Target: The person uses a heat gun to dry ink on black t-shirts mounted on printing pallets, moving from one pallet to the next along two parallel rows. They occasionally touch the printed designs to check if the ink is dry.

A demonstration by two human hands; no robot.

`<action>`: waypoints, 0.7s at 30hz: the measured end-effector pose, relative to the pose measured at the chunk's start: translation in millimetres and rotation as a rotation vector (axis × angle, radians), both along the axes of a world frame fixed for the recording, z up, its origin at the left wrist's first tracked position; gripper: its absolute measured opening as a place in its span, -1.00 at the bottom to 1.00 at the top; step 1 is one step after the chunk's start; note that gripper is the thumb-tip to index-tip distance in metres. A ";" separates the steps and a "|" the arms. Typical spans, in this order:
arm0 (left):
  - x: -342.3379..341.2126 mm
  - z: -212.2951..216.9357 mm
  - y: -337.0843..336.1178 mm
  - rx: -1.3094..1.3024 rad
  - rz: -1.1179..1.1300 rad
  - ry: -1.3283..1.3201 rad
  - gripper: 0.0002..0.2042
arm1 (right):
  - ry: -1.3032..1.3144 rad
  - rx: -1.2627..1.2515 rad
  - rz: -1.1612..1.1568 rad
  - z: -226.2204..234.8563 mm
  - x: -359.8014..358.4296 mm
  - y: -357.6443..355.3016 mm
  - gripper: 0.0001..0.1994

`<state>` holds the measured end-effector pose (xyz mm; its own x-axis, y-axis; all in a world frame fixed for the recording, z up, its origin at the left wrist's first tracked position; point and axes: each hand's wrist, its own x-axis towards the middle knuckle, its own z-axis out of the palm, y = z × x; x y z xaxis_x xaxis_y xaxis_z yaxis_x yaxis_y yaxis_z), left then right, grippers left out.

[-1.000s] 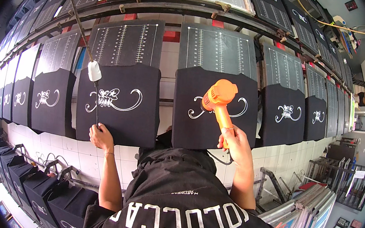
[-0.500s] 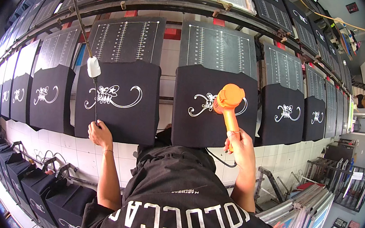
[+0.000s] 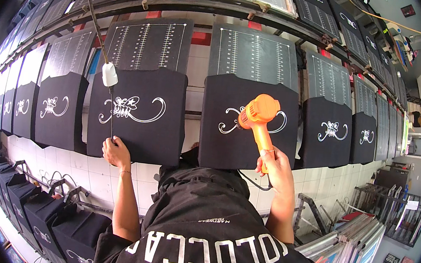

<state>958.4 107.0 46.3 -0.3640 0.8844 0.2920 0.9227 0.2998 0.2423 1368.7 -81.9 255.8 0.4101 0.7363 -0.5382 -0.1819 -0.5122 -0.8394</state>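
Orange plastic marks the heat gun [image 3: 259, 117], which sits in the right hand [image 3: 274, 165], fingers wrapped around the lower end of its handle. Its long axis runs up from the fist and leans a little toward the person's left; the barrel at the top points left and slightly down, aimed at the white curling print on the black shirt panel [image 3: 249, 122] directly above that hand. A dark cord [image 3: 252, 181] loops out just below the fist. The right forearm rises nearly upright from the lower edge, wrist bent slightly inward.

The left hand [image 3: 116, 151] is up at the same height, well apart from the right, its arm likewise near vertical. Its fingers are curled closed over the bottom edge of the neighbouring black panel [image 3: 138, 111], pinching a thin dark cord that climbs straight up to a small white plug-like piece [image 3: 109, 74] above the hand.

Further panels with the same white print continue outward on both sides, and stacked framed screens [image 3: 347, 248] lean low to the right of the right elbow
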 end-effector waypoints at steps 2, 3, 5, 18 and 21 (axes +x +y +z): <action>1.7 1.7 -1.0 0.018 -0.002 -0.008 -0.74 | 0.059 0.007 0.016 1.1 4.6 -3.7 -0.72; 1.5 1.2 -1.0 0.025 -0.003 -0.010 -0.73 | 0.039 0.005 0.047 2.1 2.3 -4.5 -0.72; 0.9 0.2 -1.1 0.039 -0.007 -0.015 -0.73 | 0.001 0.000 0.109 5.4 -4.1 -6.0 -0.71; 2.8 0.7 -0.4 0.032 0.007 -0.021 -0.72 | 0.105 -0.038 0.187 3.8 -14.4 -4.7 -0.73; 3.3 0.7 -0.9 0.034 0.014 -0.019 -0.72 | 0.126 -0.025 0.204 3.9 -11.7 2.8 -0.72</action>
